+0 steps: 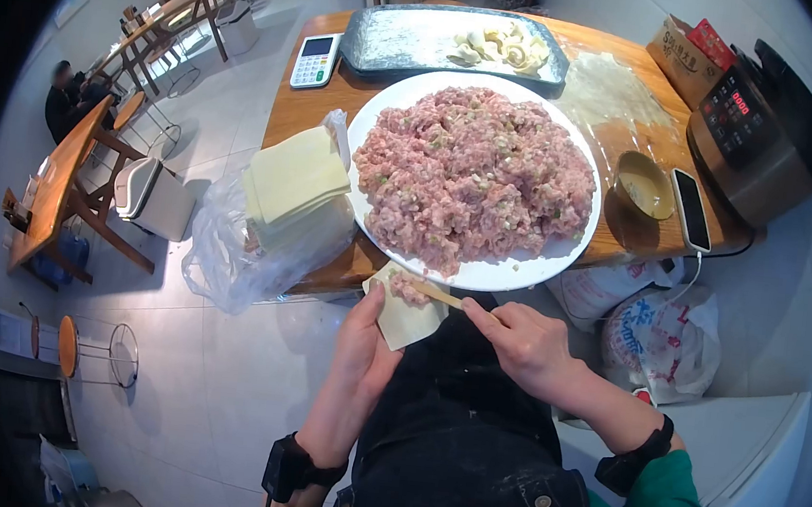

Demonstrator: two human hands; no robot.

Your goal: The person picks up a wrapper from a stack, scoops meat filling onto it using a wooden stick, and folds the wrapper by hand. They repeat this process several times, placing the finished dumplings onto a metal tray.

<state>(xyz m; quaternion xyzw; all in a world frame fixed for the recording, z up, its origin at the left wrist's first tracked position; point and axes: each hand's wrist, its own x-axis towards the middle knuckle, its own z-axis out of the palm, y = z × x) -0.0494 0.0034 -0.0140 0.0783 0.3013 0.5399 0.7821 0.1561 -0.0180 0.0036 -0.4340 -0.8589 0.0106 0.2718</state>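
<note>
A pale square wrapper (406, 325) lies on my left hand (365, 340), whose thumb presses its left edge. My right hand (527, 346) is closed around a thin wooden stick (451, 298). The stick's tip touches a small lump of pink meat (407, 287) on the wrapper. Just beyond my hands is a large white plate (493, 280) heaped with minced meat (477, 172) flecked with green. Left of the plate, a stack of square wrappers (296, 176) rests on a clear plastic bag (221, 250) at the table's edge.
A tray (397, 40) behind the plate holds folded dumplings (504, 48). A card terminal (316, 60) stands left of it. To the right are a small bowl (644, 187), a phone (691, 211) on a cable and a cooker (760, 131). A seated person (68, 104) is far left.
</note>
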